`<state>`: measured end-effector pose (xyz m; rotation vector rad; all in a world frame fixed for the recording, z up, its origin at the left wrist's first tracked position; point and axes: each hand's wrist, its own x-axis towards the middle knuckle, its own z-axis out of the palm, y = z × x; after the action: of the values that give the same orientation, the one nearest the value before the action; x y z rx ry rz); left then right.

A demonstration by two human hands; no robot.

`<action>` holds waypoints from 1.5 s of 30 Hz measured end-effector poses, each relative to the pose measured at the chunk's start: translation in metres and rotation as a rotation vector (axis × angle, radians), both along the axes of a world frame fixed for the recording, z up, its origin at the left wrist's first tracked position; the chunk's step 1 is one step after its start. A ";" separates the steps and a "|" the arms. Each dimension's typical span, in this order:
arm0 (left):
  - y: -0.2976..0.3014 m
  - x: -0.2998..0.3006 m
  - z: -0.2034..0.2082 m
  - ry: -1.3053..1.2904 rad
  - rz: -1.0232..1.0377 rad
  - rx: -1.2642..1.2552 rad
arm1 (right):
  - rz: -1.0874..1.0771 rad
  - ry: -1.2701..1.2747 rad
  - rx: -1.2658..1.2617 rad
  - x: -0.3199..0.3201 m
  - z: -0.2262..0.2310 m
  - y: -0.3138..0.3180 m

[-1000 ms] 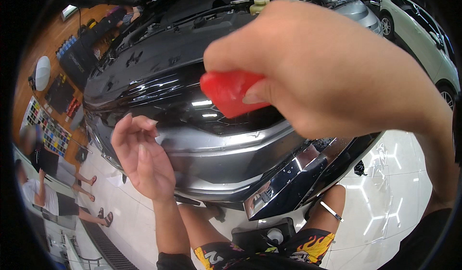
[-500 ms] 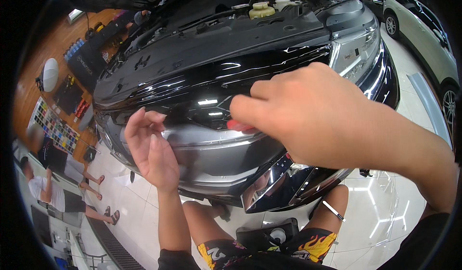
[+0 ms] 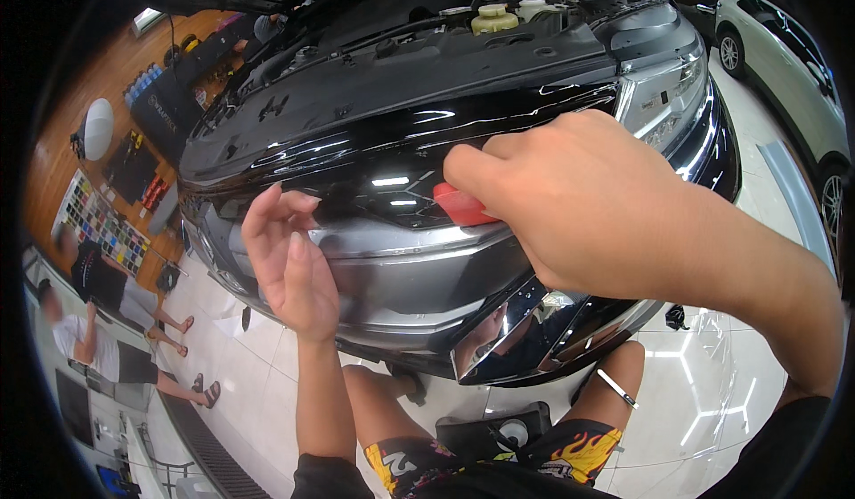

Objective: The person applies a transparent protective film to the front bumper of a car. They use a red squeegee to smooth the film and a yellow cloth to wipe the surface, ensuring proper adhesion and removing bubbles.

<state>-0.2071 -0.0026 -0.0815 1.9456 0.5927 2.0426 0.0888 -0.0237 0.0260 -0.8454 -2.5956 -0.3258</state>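
Observation:
In front of me is the nose of a black and grey car, its silver-grey bumper (image 3: 392, 296) running below a glossy black panel (image 3: 356, 183). My right hand (image 3: 579, 201) is closed around a red squeegee (image 3: 461, 207), its flat blade against the front panel just above the grey strip. Part of the squeegee is hidden by my fingers. To the left, my left hand (image 3: 294, 272) is raised in front of the bumper, palm turned up and fingers loosely bent but apart. It holds nothing; whether its fingertips touch the car I cannot tell.
The open engine bay shows a yellowish reservoir (image 3: 494, 20). A clear headlight (image 3: 661, 103) lies beyond my right hand. A white car (image 3: 784, 63) is parked at right. Two people (image 3: 98, 276) stand at left. A white pen-like stick (image 3: 617, 388) rests across my right thigh.
My right hand has shifted slightly, so more of the red squeegee shows. The left hand stays raised in nearly the same pose; the whole view has shifted a little.

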 end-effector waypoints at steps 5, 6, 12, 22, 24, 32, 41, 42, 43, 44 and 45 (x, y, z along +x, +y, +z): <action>0.005 0.000 -0.002 -0.014 -0.021 0.001 | 0.005 0.030 -0.026 0.005 0.004 -0.003; 0.004 -0.001 -0.002 -0.009 -0.017 0.002 | 0.036 0.095 -0.017 0.008 0.009 -0.002; 0.004 -0.004 -0.001 0.003 -0.023 0.010 | -0.019 0.143 -0.049 0.010 0.008 0.007; 0.005 0.000 -0.001 -0.013 -0.065 0.020 | 0.009 0.091 -0.049 0.006 0.000 -0.021; 0.001 -0.004 -0.002 -0.015 -0.053 0.002 | 0.058 0.165 -0.083 0.012 0.004 -0.038; 0.003 -0.002 -0.005 0.004 -0.051 0.022 | 0.321 0.435 -0.036 -0.005 -0.027 -0.151; 0.008 0.002 -0.002 0.042 -0.052 0.020 | 0.435 0.676 0.170 -0.011 -0.066 -0.156; 0.009 0.002 -0.002 0.038 -0.060 0.020 | 0.395 0.663 0.106 -0.009 -0.065 -0.159; 0.012 0.004 -0.004 0.035 -0.071 0.019 | 0.310 0.618 -0.015 -0.002 -0.059 -0.167; 0.005 -0.007 -0.007 0.043 -0.039 0.006 | 0.265 0.579 -0.156 0.000 -0.061 -0.168; -0.002 -0.014 -0.009 0.035 -0.006 0.011 | 0.121 0.595 -0.131 0.000 -0.071 -0.166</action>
<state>-0.2214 -0.0049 -0.0903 1.9906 0.5842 2.0167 0.0886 -0.1897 -0.0449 -0.6906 -2.1077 0.1207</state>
